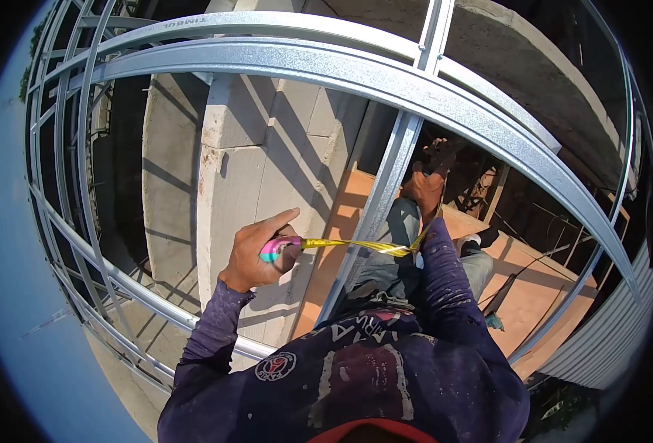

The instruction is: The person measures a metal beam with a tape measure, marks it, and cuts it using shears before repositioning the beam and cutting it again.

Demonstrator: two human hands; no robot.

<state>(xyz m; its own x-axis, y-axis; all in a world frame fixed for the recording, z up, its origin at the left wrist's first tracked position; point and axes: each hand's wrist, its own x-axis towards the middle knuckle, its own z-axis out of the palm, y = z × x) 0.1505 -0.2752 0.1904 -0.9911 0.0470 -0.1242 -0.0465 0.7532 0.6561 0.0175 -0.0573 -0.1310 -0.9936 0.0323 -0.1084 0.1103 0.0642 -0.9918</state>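
Note:
My left hand (249, 258) is closed round a pink and turquoise tape measure (280, 249), one finger stretched out along its top. From the case, a yellow tape blade (356, 244) runs right, over my lap, and bends upward beside my right forearm. My right hand (427, 184) reaches forward just right of an upright galvanized steel channel (385, 173). Its fingers lie in deep shadow, so their grip does not show clearly. A long curved-looking steel beam (304, 60) crosses in front of and above both hands.
A pale block wall (245, 170) stands left of the channel. Brown boards (474, 247) lie beneath my legs. Steel framing (68, 148) rises on the left, with sky beyond it. Corrugated sheet (599, 332) is at lower right, and a concrete slab edge (540, 59) at upper right.

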